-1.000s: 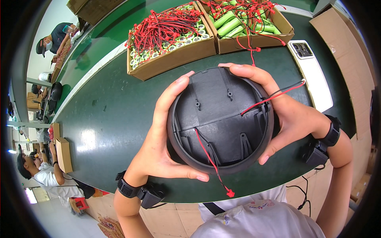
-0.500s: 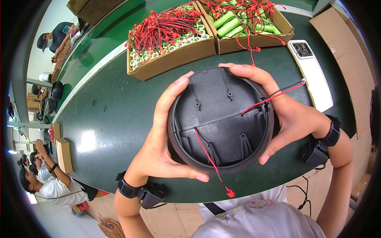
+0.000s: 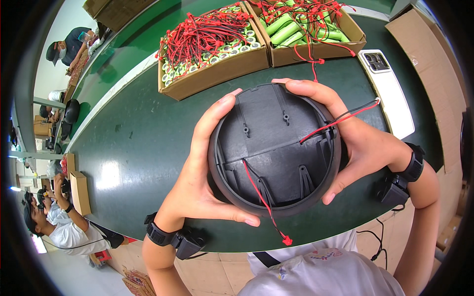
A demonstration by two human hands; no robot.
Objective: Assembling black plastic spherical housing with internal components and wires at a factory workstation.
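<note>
I hold a round black plastic housing (image 3: 276, 148) above the green table, its ribbed inside facing me. My left hand (image 3: 202, 182) cups its left rim and lower edge. My right hand (image 3: 355, 143) wraps the right rim, fingers over the top. One red-and-black wire pair (image 3: 264, 202) hangs from the middle down past the rim, ending in a red connector. A second wire pair (image 3: 345, 118) runs out over the right edge across my right hand.
Two cardboard boxes stand at the back: one (image 3: 212, 49) with upright cells and red wires, one (image 3: 306, 29) with green cylindrical cells. A white phone (image 3: 390, 89) lies to the right. People sit along the table's left side (image 3: 54, 222).
</note>
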